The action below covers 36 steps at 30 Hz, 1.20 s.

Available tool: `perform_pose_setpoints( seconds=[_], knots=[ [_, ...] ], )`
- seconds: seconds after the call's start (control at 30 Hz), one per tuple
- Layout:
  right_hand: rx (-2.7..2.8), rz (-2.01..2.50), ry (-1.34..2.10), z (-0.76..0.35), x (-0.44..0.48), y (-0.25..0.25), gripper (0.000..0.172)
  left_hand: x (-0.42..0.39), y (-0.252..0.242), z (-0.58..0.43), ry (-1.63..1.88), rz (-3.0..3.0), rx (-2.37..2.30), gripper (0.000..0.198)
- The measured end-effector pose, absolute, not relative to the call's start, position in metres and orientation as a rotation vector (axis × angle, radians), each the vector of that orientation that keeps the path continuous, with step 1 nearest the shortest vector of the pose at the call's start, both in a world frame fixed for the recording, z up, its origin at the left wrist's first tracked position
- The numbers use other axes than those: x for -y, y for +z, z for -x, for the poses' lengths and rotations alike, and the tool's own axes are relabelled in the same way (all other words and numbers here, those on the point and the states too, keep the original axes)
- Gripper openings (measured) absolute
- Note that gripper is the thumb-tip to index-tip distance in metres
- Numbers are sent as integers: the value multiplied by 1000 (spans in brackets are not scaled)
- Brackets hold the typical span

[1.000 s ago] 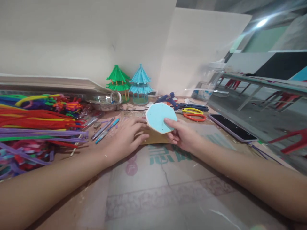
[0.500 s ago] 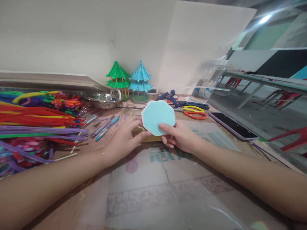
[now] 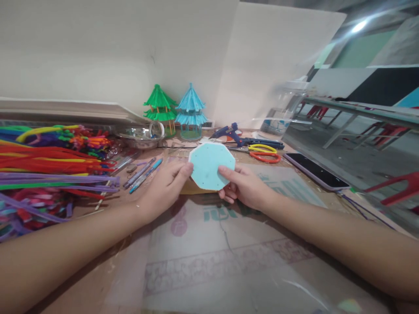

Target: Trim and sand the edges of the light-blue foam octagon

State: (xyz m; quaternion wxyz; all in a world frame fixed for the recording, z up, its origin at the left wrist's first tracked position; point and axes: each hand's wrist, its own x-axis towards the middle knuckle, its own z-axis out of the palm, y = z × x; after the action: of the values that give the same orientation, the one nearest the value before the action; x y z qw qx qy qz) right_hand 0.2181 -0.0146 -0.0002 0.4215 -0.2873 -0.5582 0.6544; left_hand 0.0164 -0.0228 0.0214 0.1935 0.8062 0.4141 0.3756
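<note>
A light-blue octagonal board (image 3: 209, 163) with a pale edge and small dots near its corners is held up between both hands. My left hand (image 3: 168, 183) grips its left edge, thumb on the front face and fingers hidden behind. On the other side my right hand (image 3: 247, 185) pinches the lower right edge, its thumb flat on the face and its other fingers curled beneath. Part of a yellowish thing (image 3: 196, 188) shows below the board; its kind is hidden.
Pipe cleaners (image 3: 49, 157) in many colours lie at left, beside pens (image 3: 145, 174) and a metal bowl (image 3: 139, 136). Green (image 3: 159, 104) and blue (image 3: 191, 109) pavilion models stand behind. A glue gun (image 3: 227, 131), scissors (image 3: 264, 153) and a phone (image 3: 316, 171) are at right.
The board has shifted slightly left and down. My left thumb has moved from below its lower edge up onto the face at the left edge. My right hand keeps its hold.
</note>
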Motion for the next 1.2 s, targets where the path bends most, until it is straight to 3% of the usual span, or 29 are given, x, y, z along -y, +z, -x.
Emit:
perform_pose_setpoints(
  seconds=[0.13, 0.23, 0.3, 0.63, 1.0, 1.2],
  knots=[
    [1267, 733, 1669, -220, 10, 4, 32, 18, 16, -16, 1072, -2189, -1210, 40],
    [1206, 745, 1716, -223, 4, 5, 27, 14, 10, -16, 1141, -2054, -1217, 22],
    [1199, 738, 1722, -224, 1, 4, 27, 12, 7, -16, 1194, -1993, -1169, 26],
    [1381, 744, 1630, -218, 7, 2, 42, 12, 9, -17, 1148, -2070, -1141, 43],
    [1479, 740, 1502, -216, 10, 3, 44, 25, 15, -21, 1148, -2188, -1191, 18],
    [1545, 648, 1593, -219, 8, 0, 46, 26, 14, -21, 1160, -2241, -1179, 17]
  ],
)
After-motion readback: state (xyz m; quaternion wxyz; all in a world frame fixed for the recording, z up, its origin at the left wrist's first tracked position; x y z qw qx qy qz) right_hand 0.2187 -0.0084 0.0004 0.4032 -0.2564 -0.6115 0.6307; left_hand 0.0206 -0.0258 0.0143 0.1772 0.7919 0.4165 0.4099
